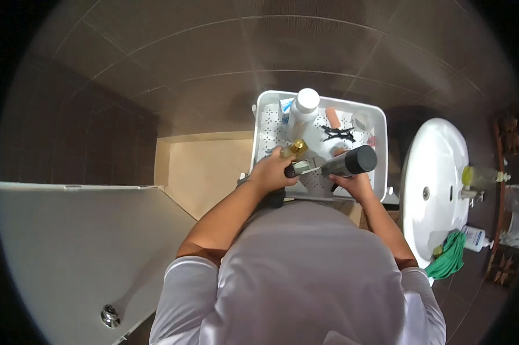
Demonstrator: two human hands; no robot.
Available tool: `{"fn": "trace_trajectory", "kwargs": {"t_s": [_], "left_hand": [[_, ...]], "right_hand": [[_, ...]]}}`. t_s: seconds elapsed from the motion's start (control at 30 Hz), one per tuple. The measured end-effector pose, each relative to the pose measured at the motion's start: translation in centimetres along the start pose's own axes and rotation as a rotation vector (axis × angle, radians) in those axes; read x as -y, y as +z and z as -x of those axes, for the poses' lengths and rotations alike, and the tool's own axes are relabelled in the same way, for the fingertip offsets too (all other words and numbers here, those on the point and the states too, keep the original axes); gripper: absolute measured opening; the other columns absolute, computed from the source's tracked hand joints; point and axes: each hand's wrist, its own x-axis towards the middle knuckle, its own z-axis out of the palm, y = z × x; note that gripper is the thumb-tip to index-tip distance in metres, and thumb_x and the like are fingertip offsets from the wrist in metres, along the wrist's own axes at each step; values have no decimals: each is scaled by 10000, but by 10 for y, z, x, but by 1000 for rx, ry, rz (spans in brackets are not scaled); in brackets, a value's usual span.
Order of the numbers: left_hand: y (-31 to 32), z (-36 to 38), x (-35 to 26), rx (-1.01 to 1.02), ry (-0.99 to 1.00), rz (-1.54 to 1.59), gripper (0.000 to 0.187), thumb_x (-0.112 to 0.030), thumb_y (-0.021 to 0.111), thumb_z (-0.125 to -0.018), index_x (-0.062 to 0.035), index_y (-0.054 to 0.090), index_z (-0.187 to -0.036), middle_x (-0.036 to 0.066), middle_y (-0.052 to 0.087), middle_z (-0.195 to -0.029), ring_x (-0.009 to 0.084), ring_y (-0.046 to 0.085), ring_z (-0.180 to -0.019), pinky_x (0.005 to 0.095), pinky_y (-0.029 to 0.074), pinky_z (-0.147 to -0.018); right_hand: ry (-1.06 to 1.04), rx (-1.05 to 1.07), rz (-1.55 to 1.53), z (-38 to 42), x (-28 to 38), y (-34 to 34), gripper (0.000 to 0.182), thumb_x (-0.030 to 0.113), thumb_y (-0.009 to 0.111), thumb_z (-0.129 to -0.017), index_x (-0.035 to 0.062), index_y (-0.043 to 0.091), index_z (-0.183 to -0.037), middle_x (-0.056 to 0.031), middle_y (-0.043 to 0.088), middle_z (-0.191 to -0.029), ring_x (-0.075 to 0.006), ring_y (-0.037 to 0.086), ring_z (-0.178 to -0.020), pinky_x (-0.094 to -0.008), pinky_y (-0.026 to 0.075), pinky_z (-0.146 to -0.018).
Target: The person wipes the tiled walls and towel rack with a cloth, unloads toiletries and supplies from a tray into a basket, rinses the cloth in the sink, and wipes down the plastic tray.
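Note:
My left hand point(272, 172) is closed round two small glass bottles over the front of a white perforated tray point(261, 115). One is a gold-capped bottle point(297, 148); the other is a clear bottle with a black cap point(301, 167). My right hand point(353, 183) grips a dark grey cylindrical bottle point(351, 161) with a wide black cap, tilted up toward me. Behind my hands a tall white bottle point(302, 112) stands in the tray. Beside it are a blue-and-white box point(285, 109), black hair clips point(337, 133), an orange item point(332, 117) and a clear round container point(360, 121).
On the right is a white washbasin point(437, 155), with a green cloth point(450, 257) over its near edge. A white pump bottle point(475, 238) and a yellowish bottle point(477, 177) stand by the tap point(471, 195). A door point(81, 247) is at left; a tiled wall point(213, 52) rises behind the tray.

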Motion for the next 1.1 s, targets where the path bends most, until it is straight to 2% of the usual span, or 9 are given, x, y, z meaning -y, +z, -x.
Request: {"fn": "trace_trajectory", "kwargs": {"t_s": [0.13, 0.33, 0.53, 0.63, 0.73, 0.8, 0.83, 0.87, 1.1], "left_hand": [[-12, 5, -8, -40, 71, -6, 511, -359, 675, -632, -167, 560, -1091, 185, 452, -1090, 330, 549, -879, 363, 452, -795], [-10, 4, 15, -102, 248, 373, 433, -201, 720, -626, -71, 595, -1019, 159, 497, -1058, 284, 532, -915, 338, 428, -817], [1, -2, 35, 74, 162, 794, 346, -29, 697, -674, 19, 563, -990, 69, 562, -949, 135, 566, -806, 264, 478, -700], [-16, 6, 13, 170, -2, 895, 351, -26, 692, -681, 17, 555, -1001, 73, 573, -930, 141, 569, -798, 273, 479, -691], [4, -1, 37, -29, 146, 588, 433, -171, 715, -673, 7, 549, -1032, 105, 580, -957, 191, 563, -875, 290, 458, -772], [-6, 5, 20, 70, 28, 685, 494, -237, 733, -649, -12, 545, -1047, 120, 553, -1034, 199, 550, -927, 302, 444, -813], [-8, 6, 18, 94, -88, 568, 562, -277, 743, -635, -10, 524, -1078, 119, 536, -1059, 203, 551, -929, 302, 438, -824], [19, -2, 39, -106, 216, 597, 612, -286, 745, -629, -20, 498, -1122, 126, 525, -1073, 212, 542, -952, 300, 434, -832], [10, 4, 27, -133, 85, 403, 556, -415, 682, -633, -101, 553, -1074, 164, 464, -1075, 281, 510, -979, 335, 416, -849]], "right_hand": [[-40, -146, 228, 20, -7, 0, 561, 52, 749, -618, 20, 454, -1094, -94, 567, -967, -169, 545, -902, -296, 458, -773], [360, -542, -418, 48, 38, 22, 352, 49, 718, -668, -39, 566, -973, -73, 619, -883, -127, 581, -790, -250, 467, -676], [79, -970, -502, 98, 41, 49, 253, 142, 727, -677, -29, 624, -832, -53, 622, -794, -118, 568, -691, -263, 459, -634], [561, -816, -68, 144, 13, 42, 411, 364, 736, -659, -34, 646, -707, -41, 601, -667, -95, 515, -595, -244, 434, -564], [386, -757, -164, 146, 68, 48, 399, 269, 748, -673, -55, 626, -872, -64, 615, -816, -114, 562, -755, -236, 463, -688], [120, -650, -277, 139, 75, 57, 653, 39, 692, -665, -8, 351, -1219, -131, 499, -1163, -205, 490, -1060, -326, 412, -889], [114, -551, -262, 137, 77, 56, 695, -35, 674, -624, 32, 313, -1214, -139, 454, -1206, -227, 446, -1116, -355, 377, -935], [52, -456, -225, 130, 78, 56, 623, -51, 671, -610, 48, 369, -1145, -141, 458, -1194, -229, 457, -1106, -364, 371, -943], [-285, 217, -129, 47, 137, 85, 745, -10, 714, -538, 86, 346, -1179, -146, 474, -1181, -282, 458, -1116, -424, 369, -946]]}}
